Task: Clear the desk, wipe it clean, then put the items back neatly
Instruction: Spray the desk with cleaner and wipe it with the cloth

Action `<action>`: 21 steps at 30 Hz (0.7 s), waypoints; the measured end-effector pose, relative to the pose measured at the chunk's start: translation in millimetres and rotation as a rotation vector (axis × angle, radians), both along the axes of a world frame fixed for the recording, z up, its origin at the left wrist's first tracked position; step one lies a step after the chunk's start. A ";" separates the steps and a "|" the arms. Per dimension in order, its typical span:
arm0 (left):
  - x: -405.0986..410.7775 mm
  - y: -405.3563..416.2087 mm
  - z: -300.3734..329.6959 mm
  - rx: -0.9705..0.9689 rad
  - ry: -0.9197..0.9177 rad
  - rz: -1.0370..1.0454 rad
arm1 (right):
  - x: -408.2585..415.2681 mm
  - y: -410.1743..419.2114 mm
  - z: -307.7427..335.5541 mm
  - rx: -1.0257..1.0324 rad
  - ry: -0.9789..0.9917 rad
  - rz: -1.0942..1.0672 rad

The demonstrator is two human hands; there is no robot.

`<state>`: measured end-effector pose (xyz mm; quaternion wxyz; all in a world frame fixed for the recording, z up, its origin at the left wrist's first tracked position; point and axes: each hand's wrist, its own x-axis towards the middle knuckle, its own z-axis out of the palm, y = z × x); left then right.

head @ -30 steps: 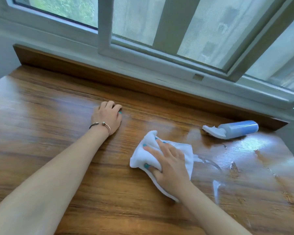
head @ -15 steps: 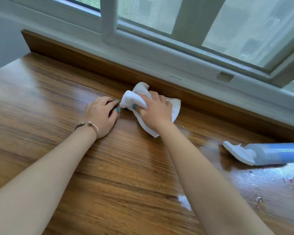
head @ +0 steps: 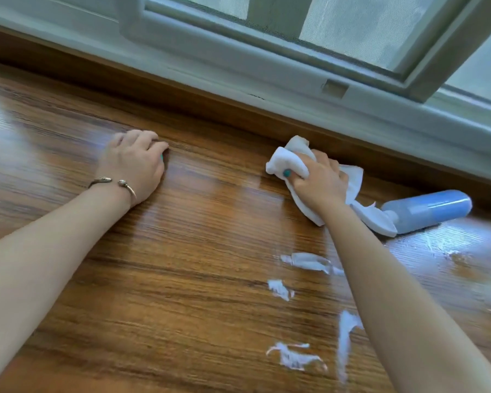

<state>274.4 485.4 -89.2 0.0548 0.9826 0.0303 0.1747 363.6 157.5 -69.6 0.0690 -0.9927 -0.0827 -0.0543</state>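
On the worktop [head: 182, 279], the left hand [head: 132, 163] rests left of centre; the right hand [head: 318, 180] presses a cloth [head: 289, 163] near the back edge. A spray bottle [head: 425, 211] lies on its side toward the back right corner, just beside the cloth.

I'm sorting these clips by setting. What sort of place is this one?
Probably a room in a home or office: a wooden desk stands right against a window, and the right hand wipes it with a white cloth near a blue spray bottle lying on its side.
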 end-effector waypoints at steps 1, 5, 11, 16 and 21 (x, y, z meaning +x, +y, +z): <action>-5.9 -7.8 3.1 0.044 -0.012 -0.015 | -0.3 2.8 -0.2 -0.010 0.001 0.004; -54.7 -63.6 13.1 -0.158 0.059 0.048 | -8.1 4.1 6.1 -0.041 0.036 0.003; -113.5 -108.5 -2.5 -0.208 0.093 0.008 | -89.2 -5.0 6.7 -0.033 0.064 0.072; -128.3 -120.7 -12.8 -0.173 0.069 0.002 | -187.9 0.3 5.5 -0.030 0.104 0.046; -124.8 -122.4 -8.9 -0.210 0.054 0.028 | -293.5 1.9 0.5 0.029 0.004 0.120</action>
